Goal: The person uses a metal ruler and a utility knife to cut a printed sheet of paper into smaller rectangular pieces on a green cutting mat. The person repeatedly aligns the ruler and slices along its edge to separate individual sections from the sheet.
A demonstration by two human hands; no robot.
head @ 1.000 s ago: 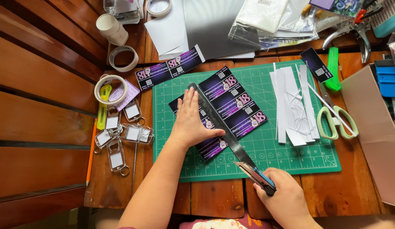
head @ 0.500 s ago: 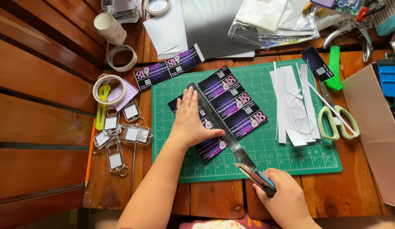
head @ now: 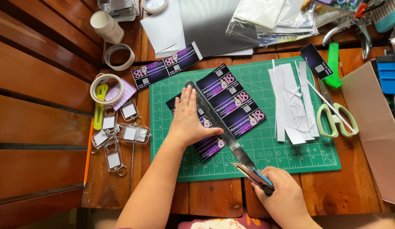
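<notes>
Left hand (head: 189,121) presses metal ruler (head: 218,125) on purple printed sheet (head: 229,101); right hand (head: 284,199) grips utility knife (head: 254,174).

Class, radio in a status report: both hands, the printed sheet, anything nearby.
Left hand flat on ruler. Right hand grips knife at ruler's near end. Printed sheet on mat. Scissors aside.

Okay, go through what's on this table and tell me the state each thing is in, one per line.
Left hand: flat, pressing the metal ruler.
Right hand: gripping the utility knife.
Printed sheet: under the ruler, on the cutting mat.
Scissors: closed.
Paper strips: cut, piled.
Keychains: loose heap.
</notes>
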